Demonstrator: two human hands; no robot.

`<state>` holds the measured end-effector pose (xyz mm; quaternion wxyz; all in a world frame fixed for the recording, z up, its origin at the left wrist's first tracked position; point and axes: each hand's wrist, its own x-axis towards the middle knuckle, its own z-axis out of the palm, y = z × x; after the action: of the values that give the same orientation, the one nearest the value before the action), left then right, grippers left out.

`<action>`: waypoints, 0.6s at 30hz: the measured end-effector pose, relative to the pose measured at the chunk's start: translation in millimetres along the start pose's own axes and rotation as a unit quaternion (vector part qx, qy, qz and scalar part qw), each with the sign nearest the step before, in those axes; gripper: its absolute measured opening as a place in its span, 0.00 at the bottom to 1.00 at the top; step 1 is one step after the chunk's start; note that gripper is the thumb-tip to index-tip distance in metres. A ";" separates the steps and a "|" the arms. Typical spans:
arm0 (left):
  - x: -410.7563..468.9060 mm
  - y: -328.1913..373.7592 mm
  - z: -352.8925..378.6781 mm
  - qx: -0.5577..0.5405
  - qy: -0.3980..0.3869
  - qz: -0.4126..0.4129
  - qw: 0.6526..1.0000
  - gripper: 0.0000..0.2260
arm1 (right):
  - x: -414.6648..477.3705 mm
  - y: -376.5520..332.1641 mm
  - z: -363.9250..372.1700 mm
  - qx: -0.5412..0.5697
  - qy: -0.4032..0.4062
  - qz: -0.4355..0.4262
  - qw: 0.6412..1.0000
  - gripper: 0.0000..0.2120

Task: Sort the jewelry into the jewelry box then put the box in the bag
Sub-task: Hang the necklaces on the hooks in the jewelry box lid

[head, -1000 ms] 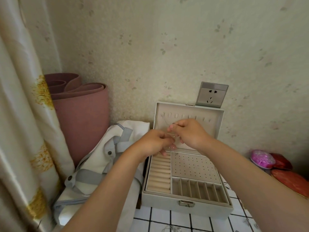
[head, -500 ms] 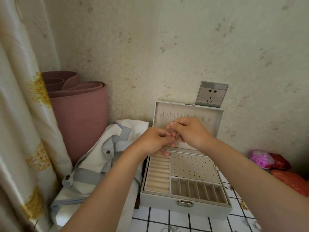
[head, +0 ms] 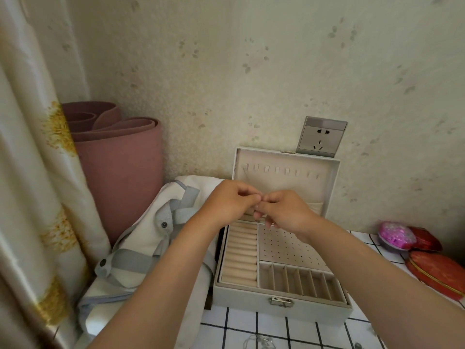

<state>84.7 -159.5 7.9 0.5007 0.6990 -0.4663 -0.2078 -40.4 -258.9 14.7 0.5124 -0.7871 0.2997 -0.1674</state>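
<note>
A glossy curtain with yellow blooms hangs at far left, beside a rolled pink foam mat. A soft white canvas bag with grey webbing straps slumps against the jewelry box, which stands open on the tiled bench, its lid upright. The left hand and right hand meet fingertip to fingertip above the padded ring rolls, pinched closed; whatever they grip is too small to make out. Shiny round tins sit right, partly cut off.
</note>
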 end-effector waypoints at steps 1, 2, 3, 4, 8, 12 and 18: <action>1.0 -0.4 0.2 0.002 0.007 0.005 1.000 0.08 | 0.6 -1.6 -1.5 -0.001 0.006 0.000 1.000 0.06; 2.2 -0.4 1.3 0.003 0.013 0.009 1.000 0.09 | 1.0 -3.5 -3.4 -0.004 0.011 -0.001 1.000 0.06; 3.1 -0.5 3.0 0.005 0.021 0.012 1.000 0.09 | 2.1 -5.5 -5.4 -0.009 0.020 -0.001 1.000 0.06; 3.9 -0.2 4.8 0.016 0.035 0.016 0.999 0.08 | 4.4 -6.9 -7.8 -0.017 0.034 0.000 0.999 0.06; 5.2 -6.3 6.2 0.127 0.101 0.053 0.985 0.11 | 15.6 -12.5 -20.2 -0.047 0.110 -0.002 0.993 0.04; 4.4 -18.9 10.4 0.291 0.067 0.140 0.944 0.08 | 22.4 -18.4 -27.4 -0.035 0.140 -0.032 0.989 0.06; 4.1 -32.5 31.0 0.425 0.065 0.213 0.877 0.07 | 31.5 -21.2 -26.1 -0.038 0.172 -0.058 0.983 0.07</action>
<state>77.6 -176.6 -33.2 0.2166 0.7401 -0.6139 0.1688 -24.9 -291.3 43.5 0.4122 -0.7819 0.3431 -0.3179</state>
